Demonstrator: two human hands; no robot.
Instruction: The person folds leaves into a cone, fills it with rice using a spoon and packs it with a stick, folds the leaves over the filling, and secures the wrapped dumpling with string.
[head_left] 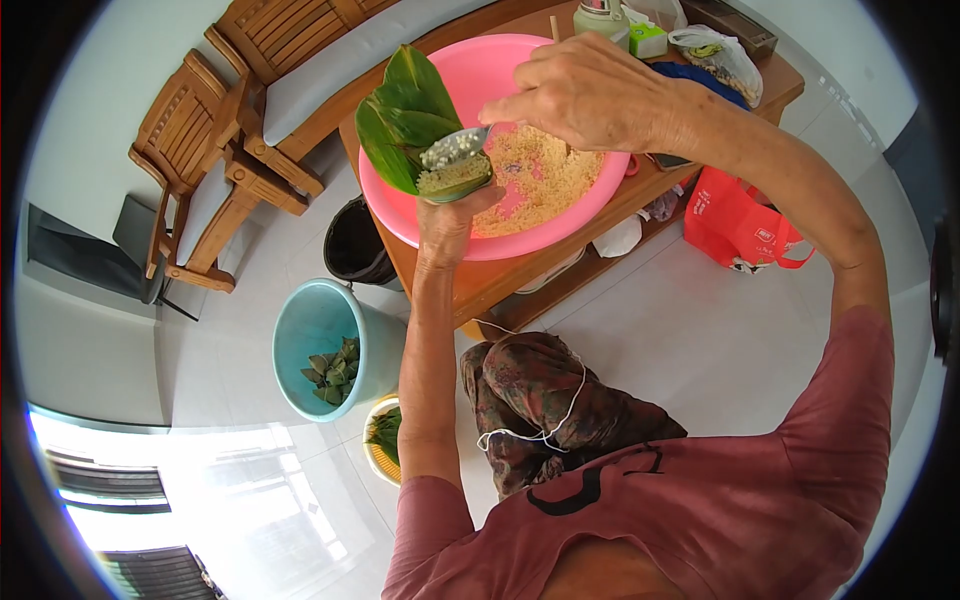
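Toward twelve o'clock of the view, the left hand (450, 214) has its fingers clasped round a leaf cone (404, 128) — grain showing at its mouth — while the right hand (585, 95), at one o'clock, grasps a spoon (472, 140) loaded with pale grains (446, 153) over that mouth. Below both, a pink basin (470, 68) of rice (565, 178) stands on a wooden table (452, 288). At eight o'clock, a blue bucket (385, 345) holds leaf parcels (333, 372); farther, at ten, stands a wooden chair (180, 115).

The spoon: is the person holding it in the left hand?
No, the right hand holds the spoon, while the left hand supports the green leaves.
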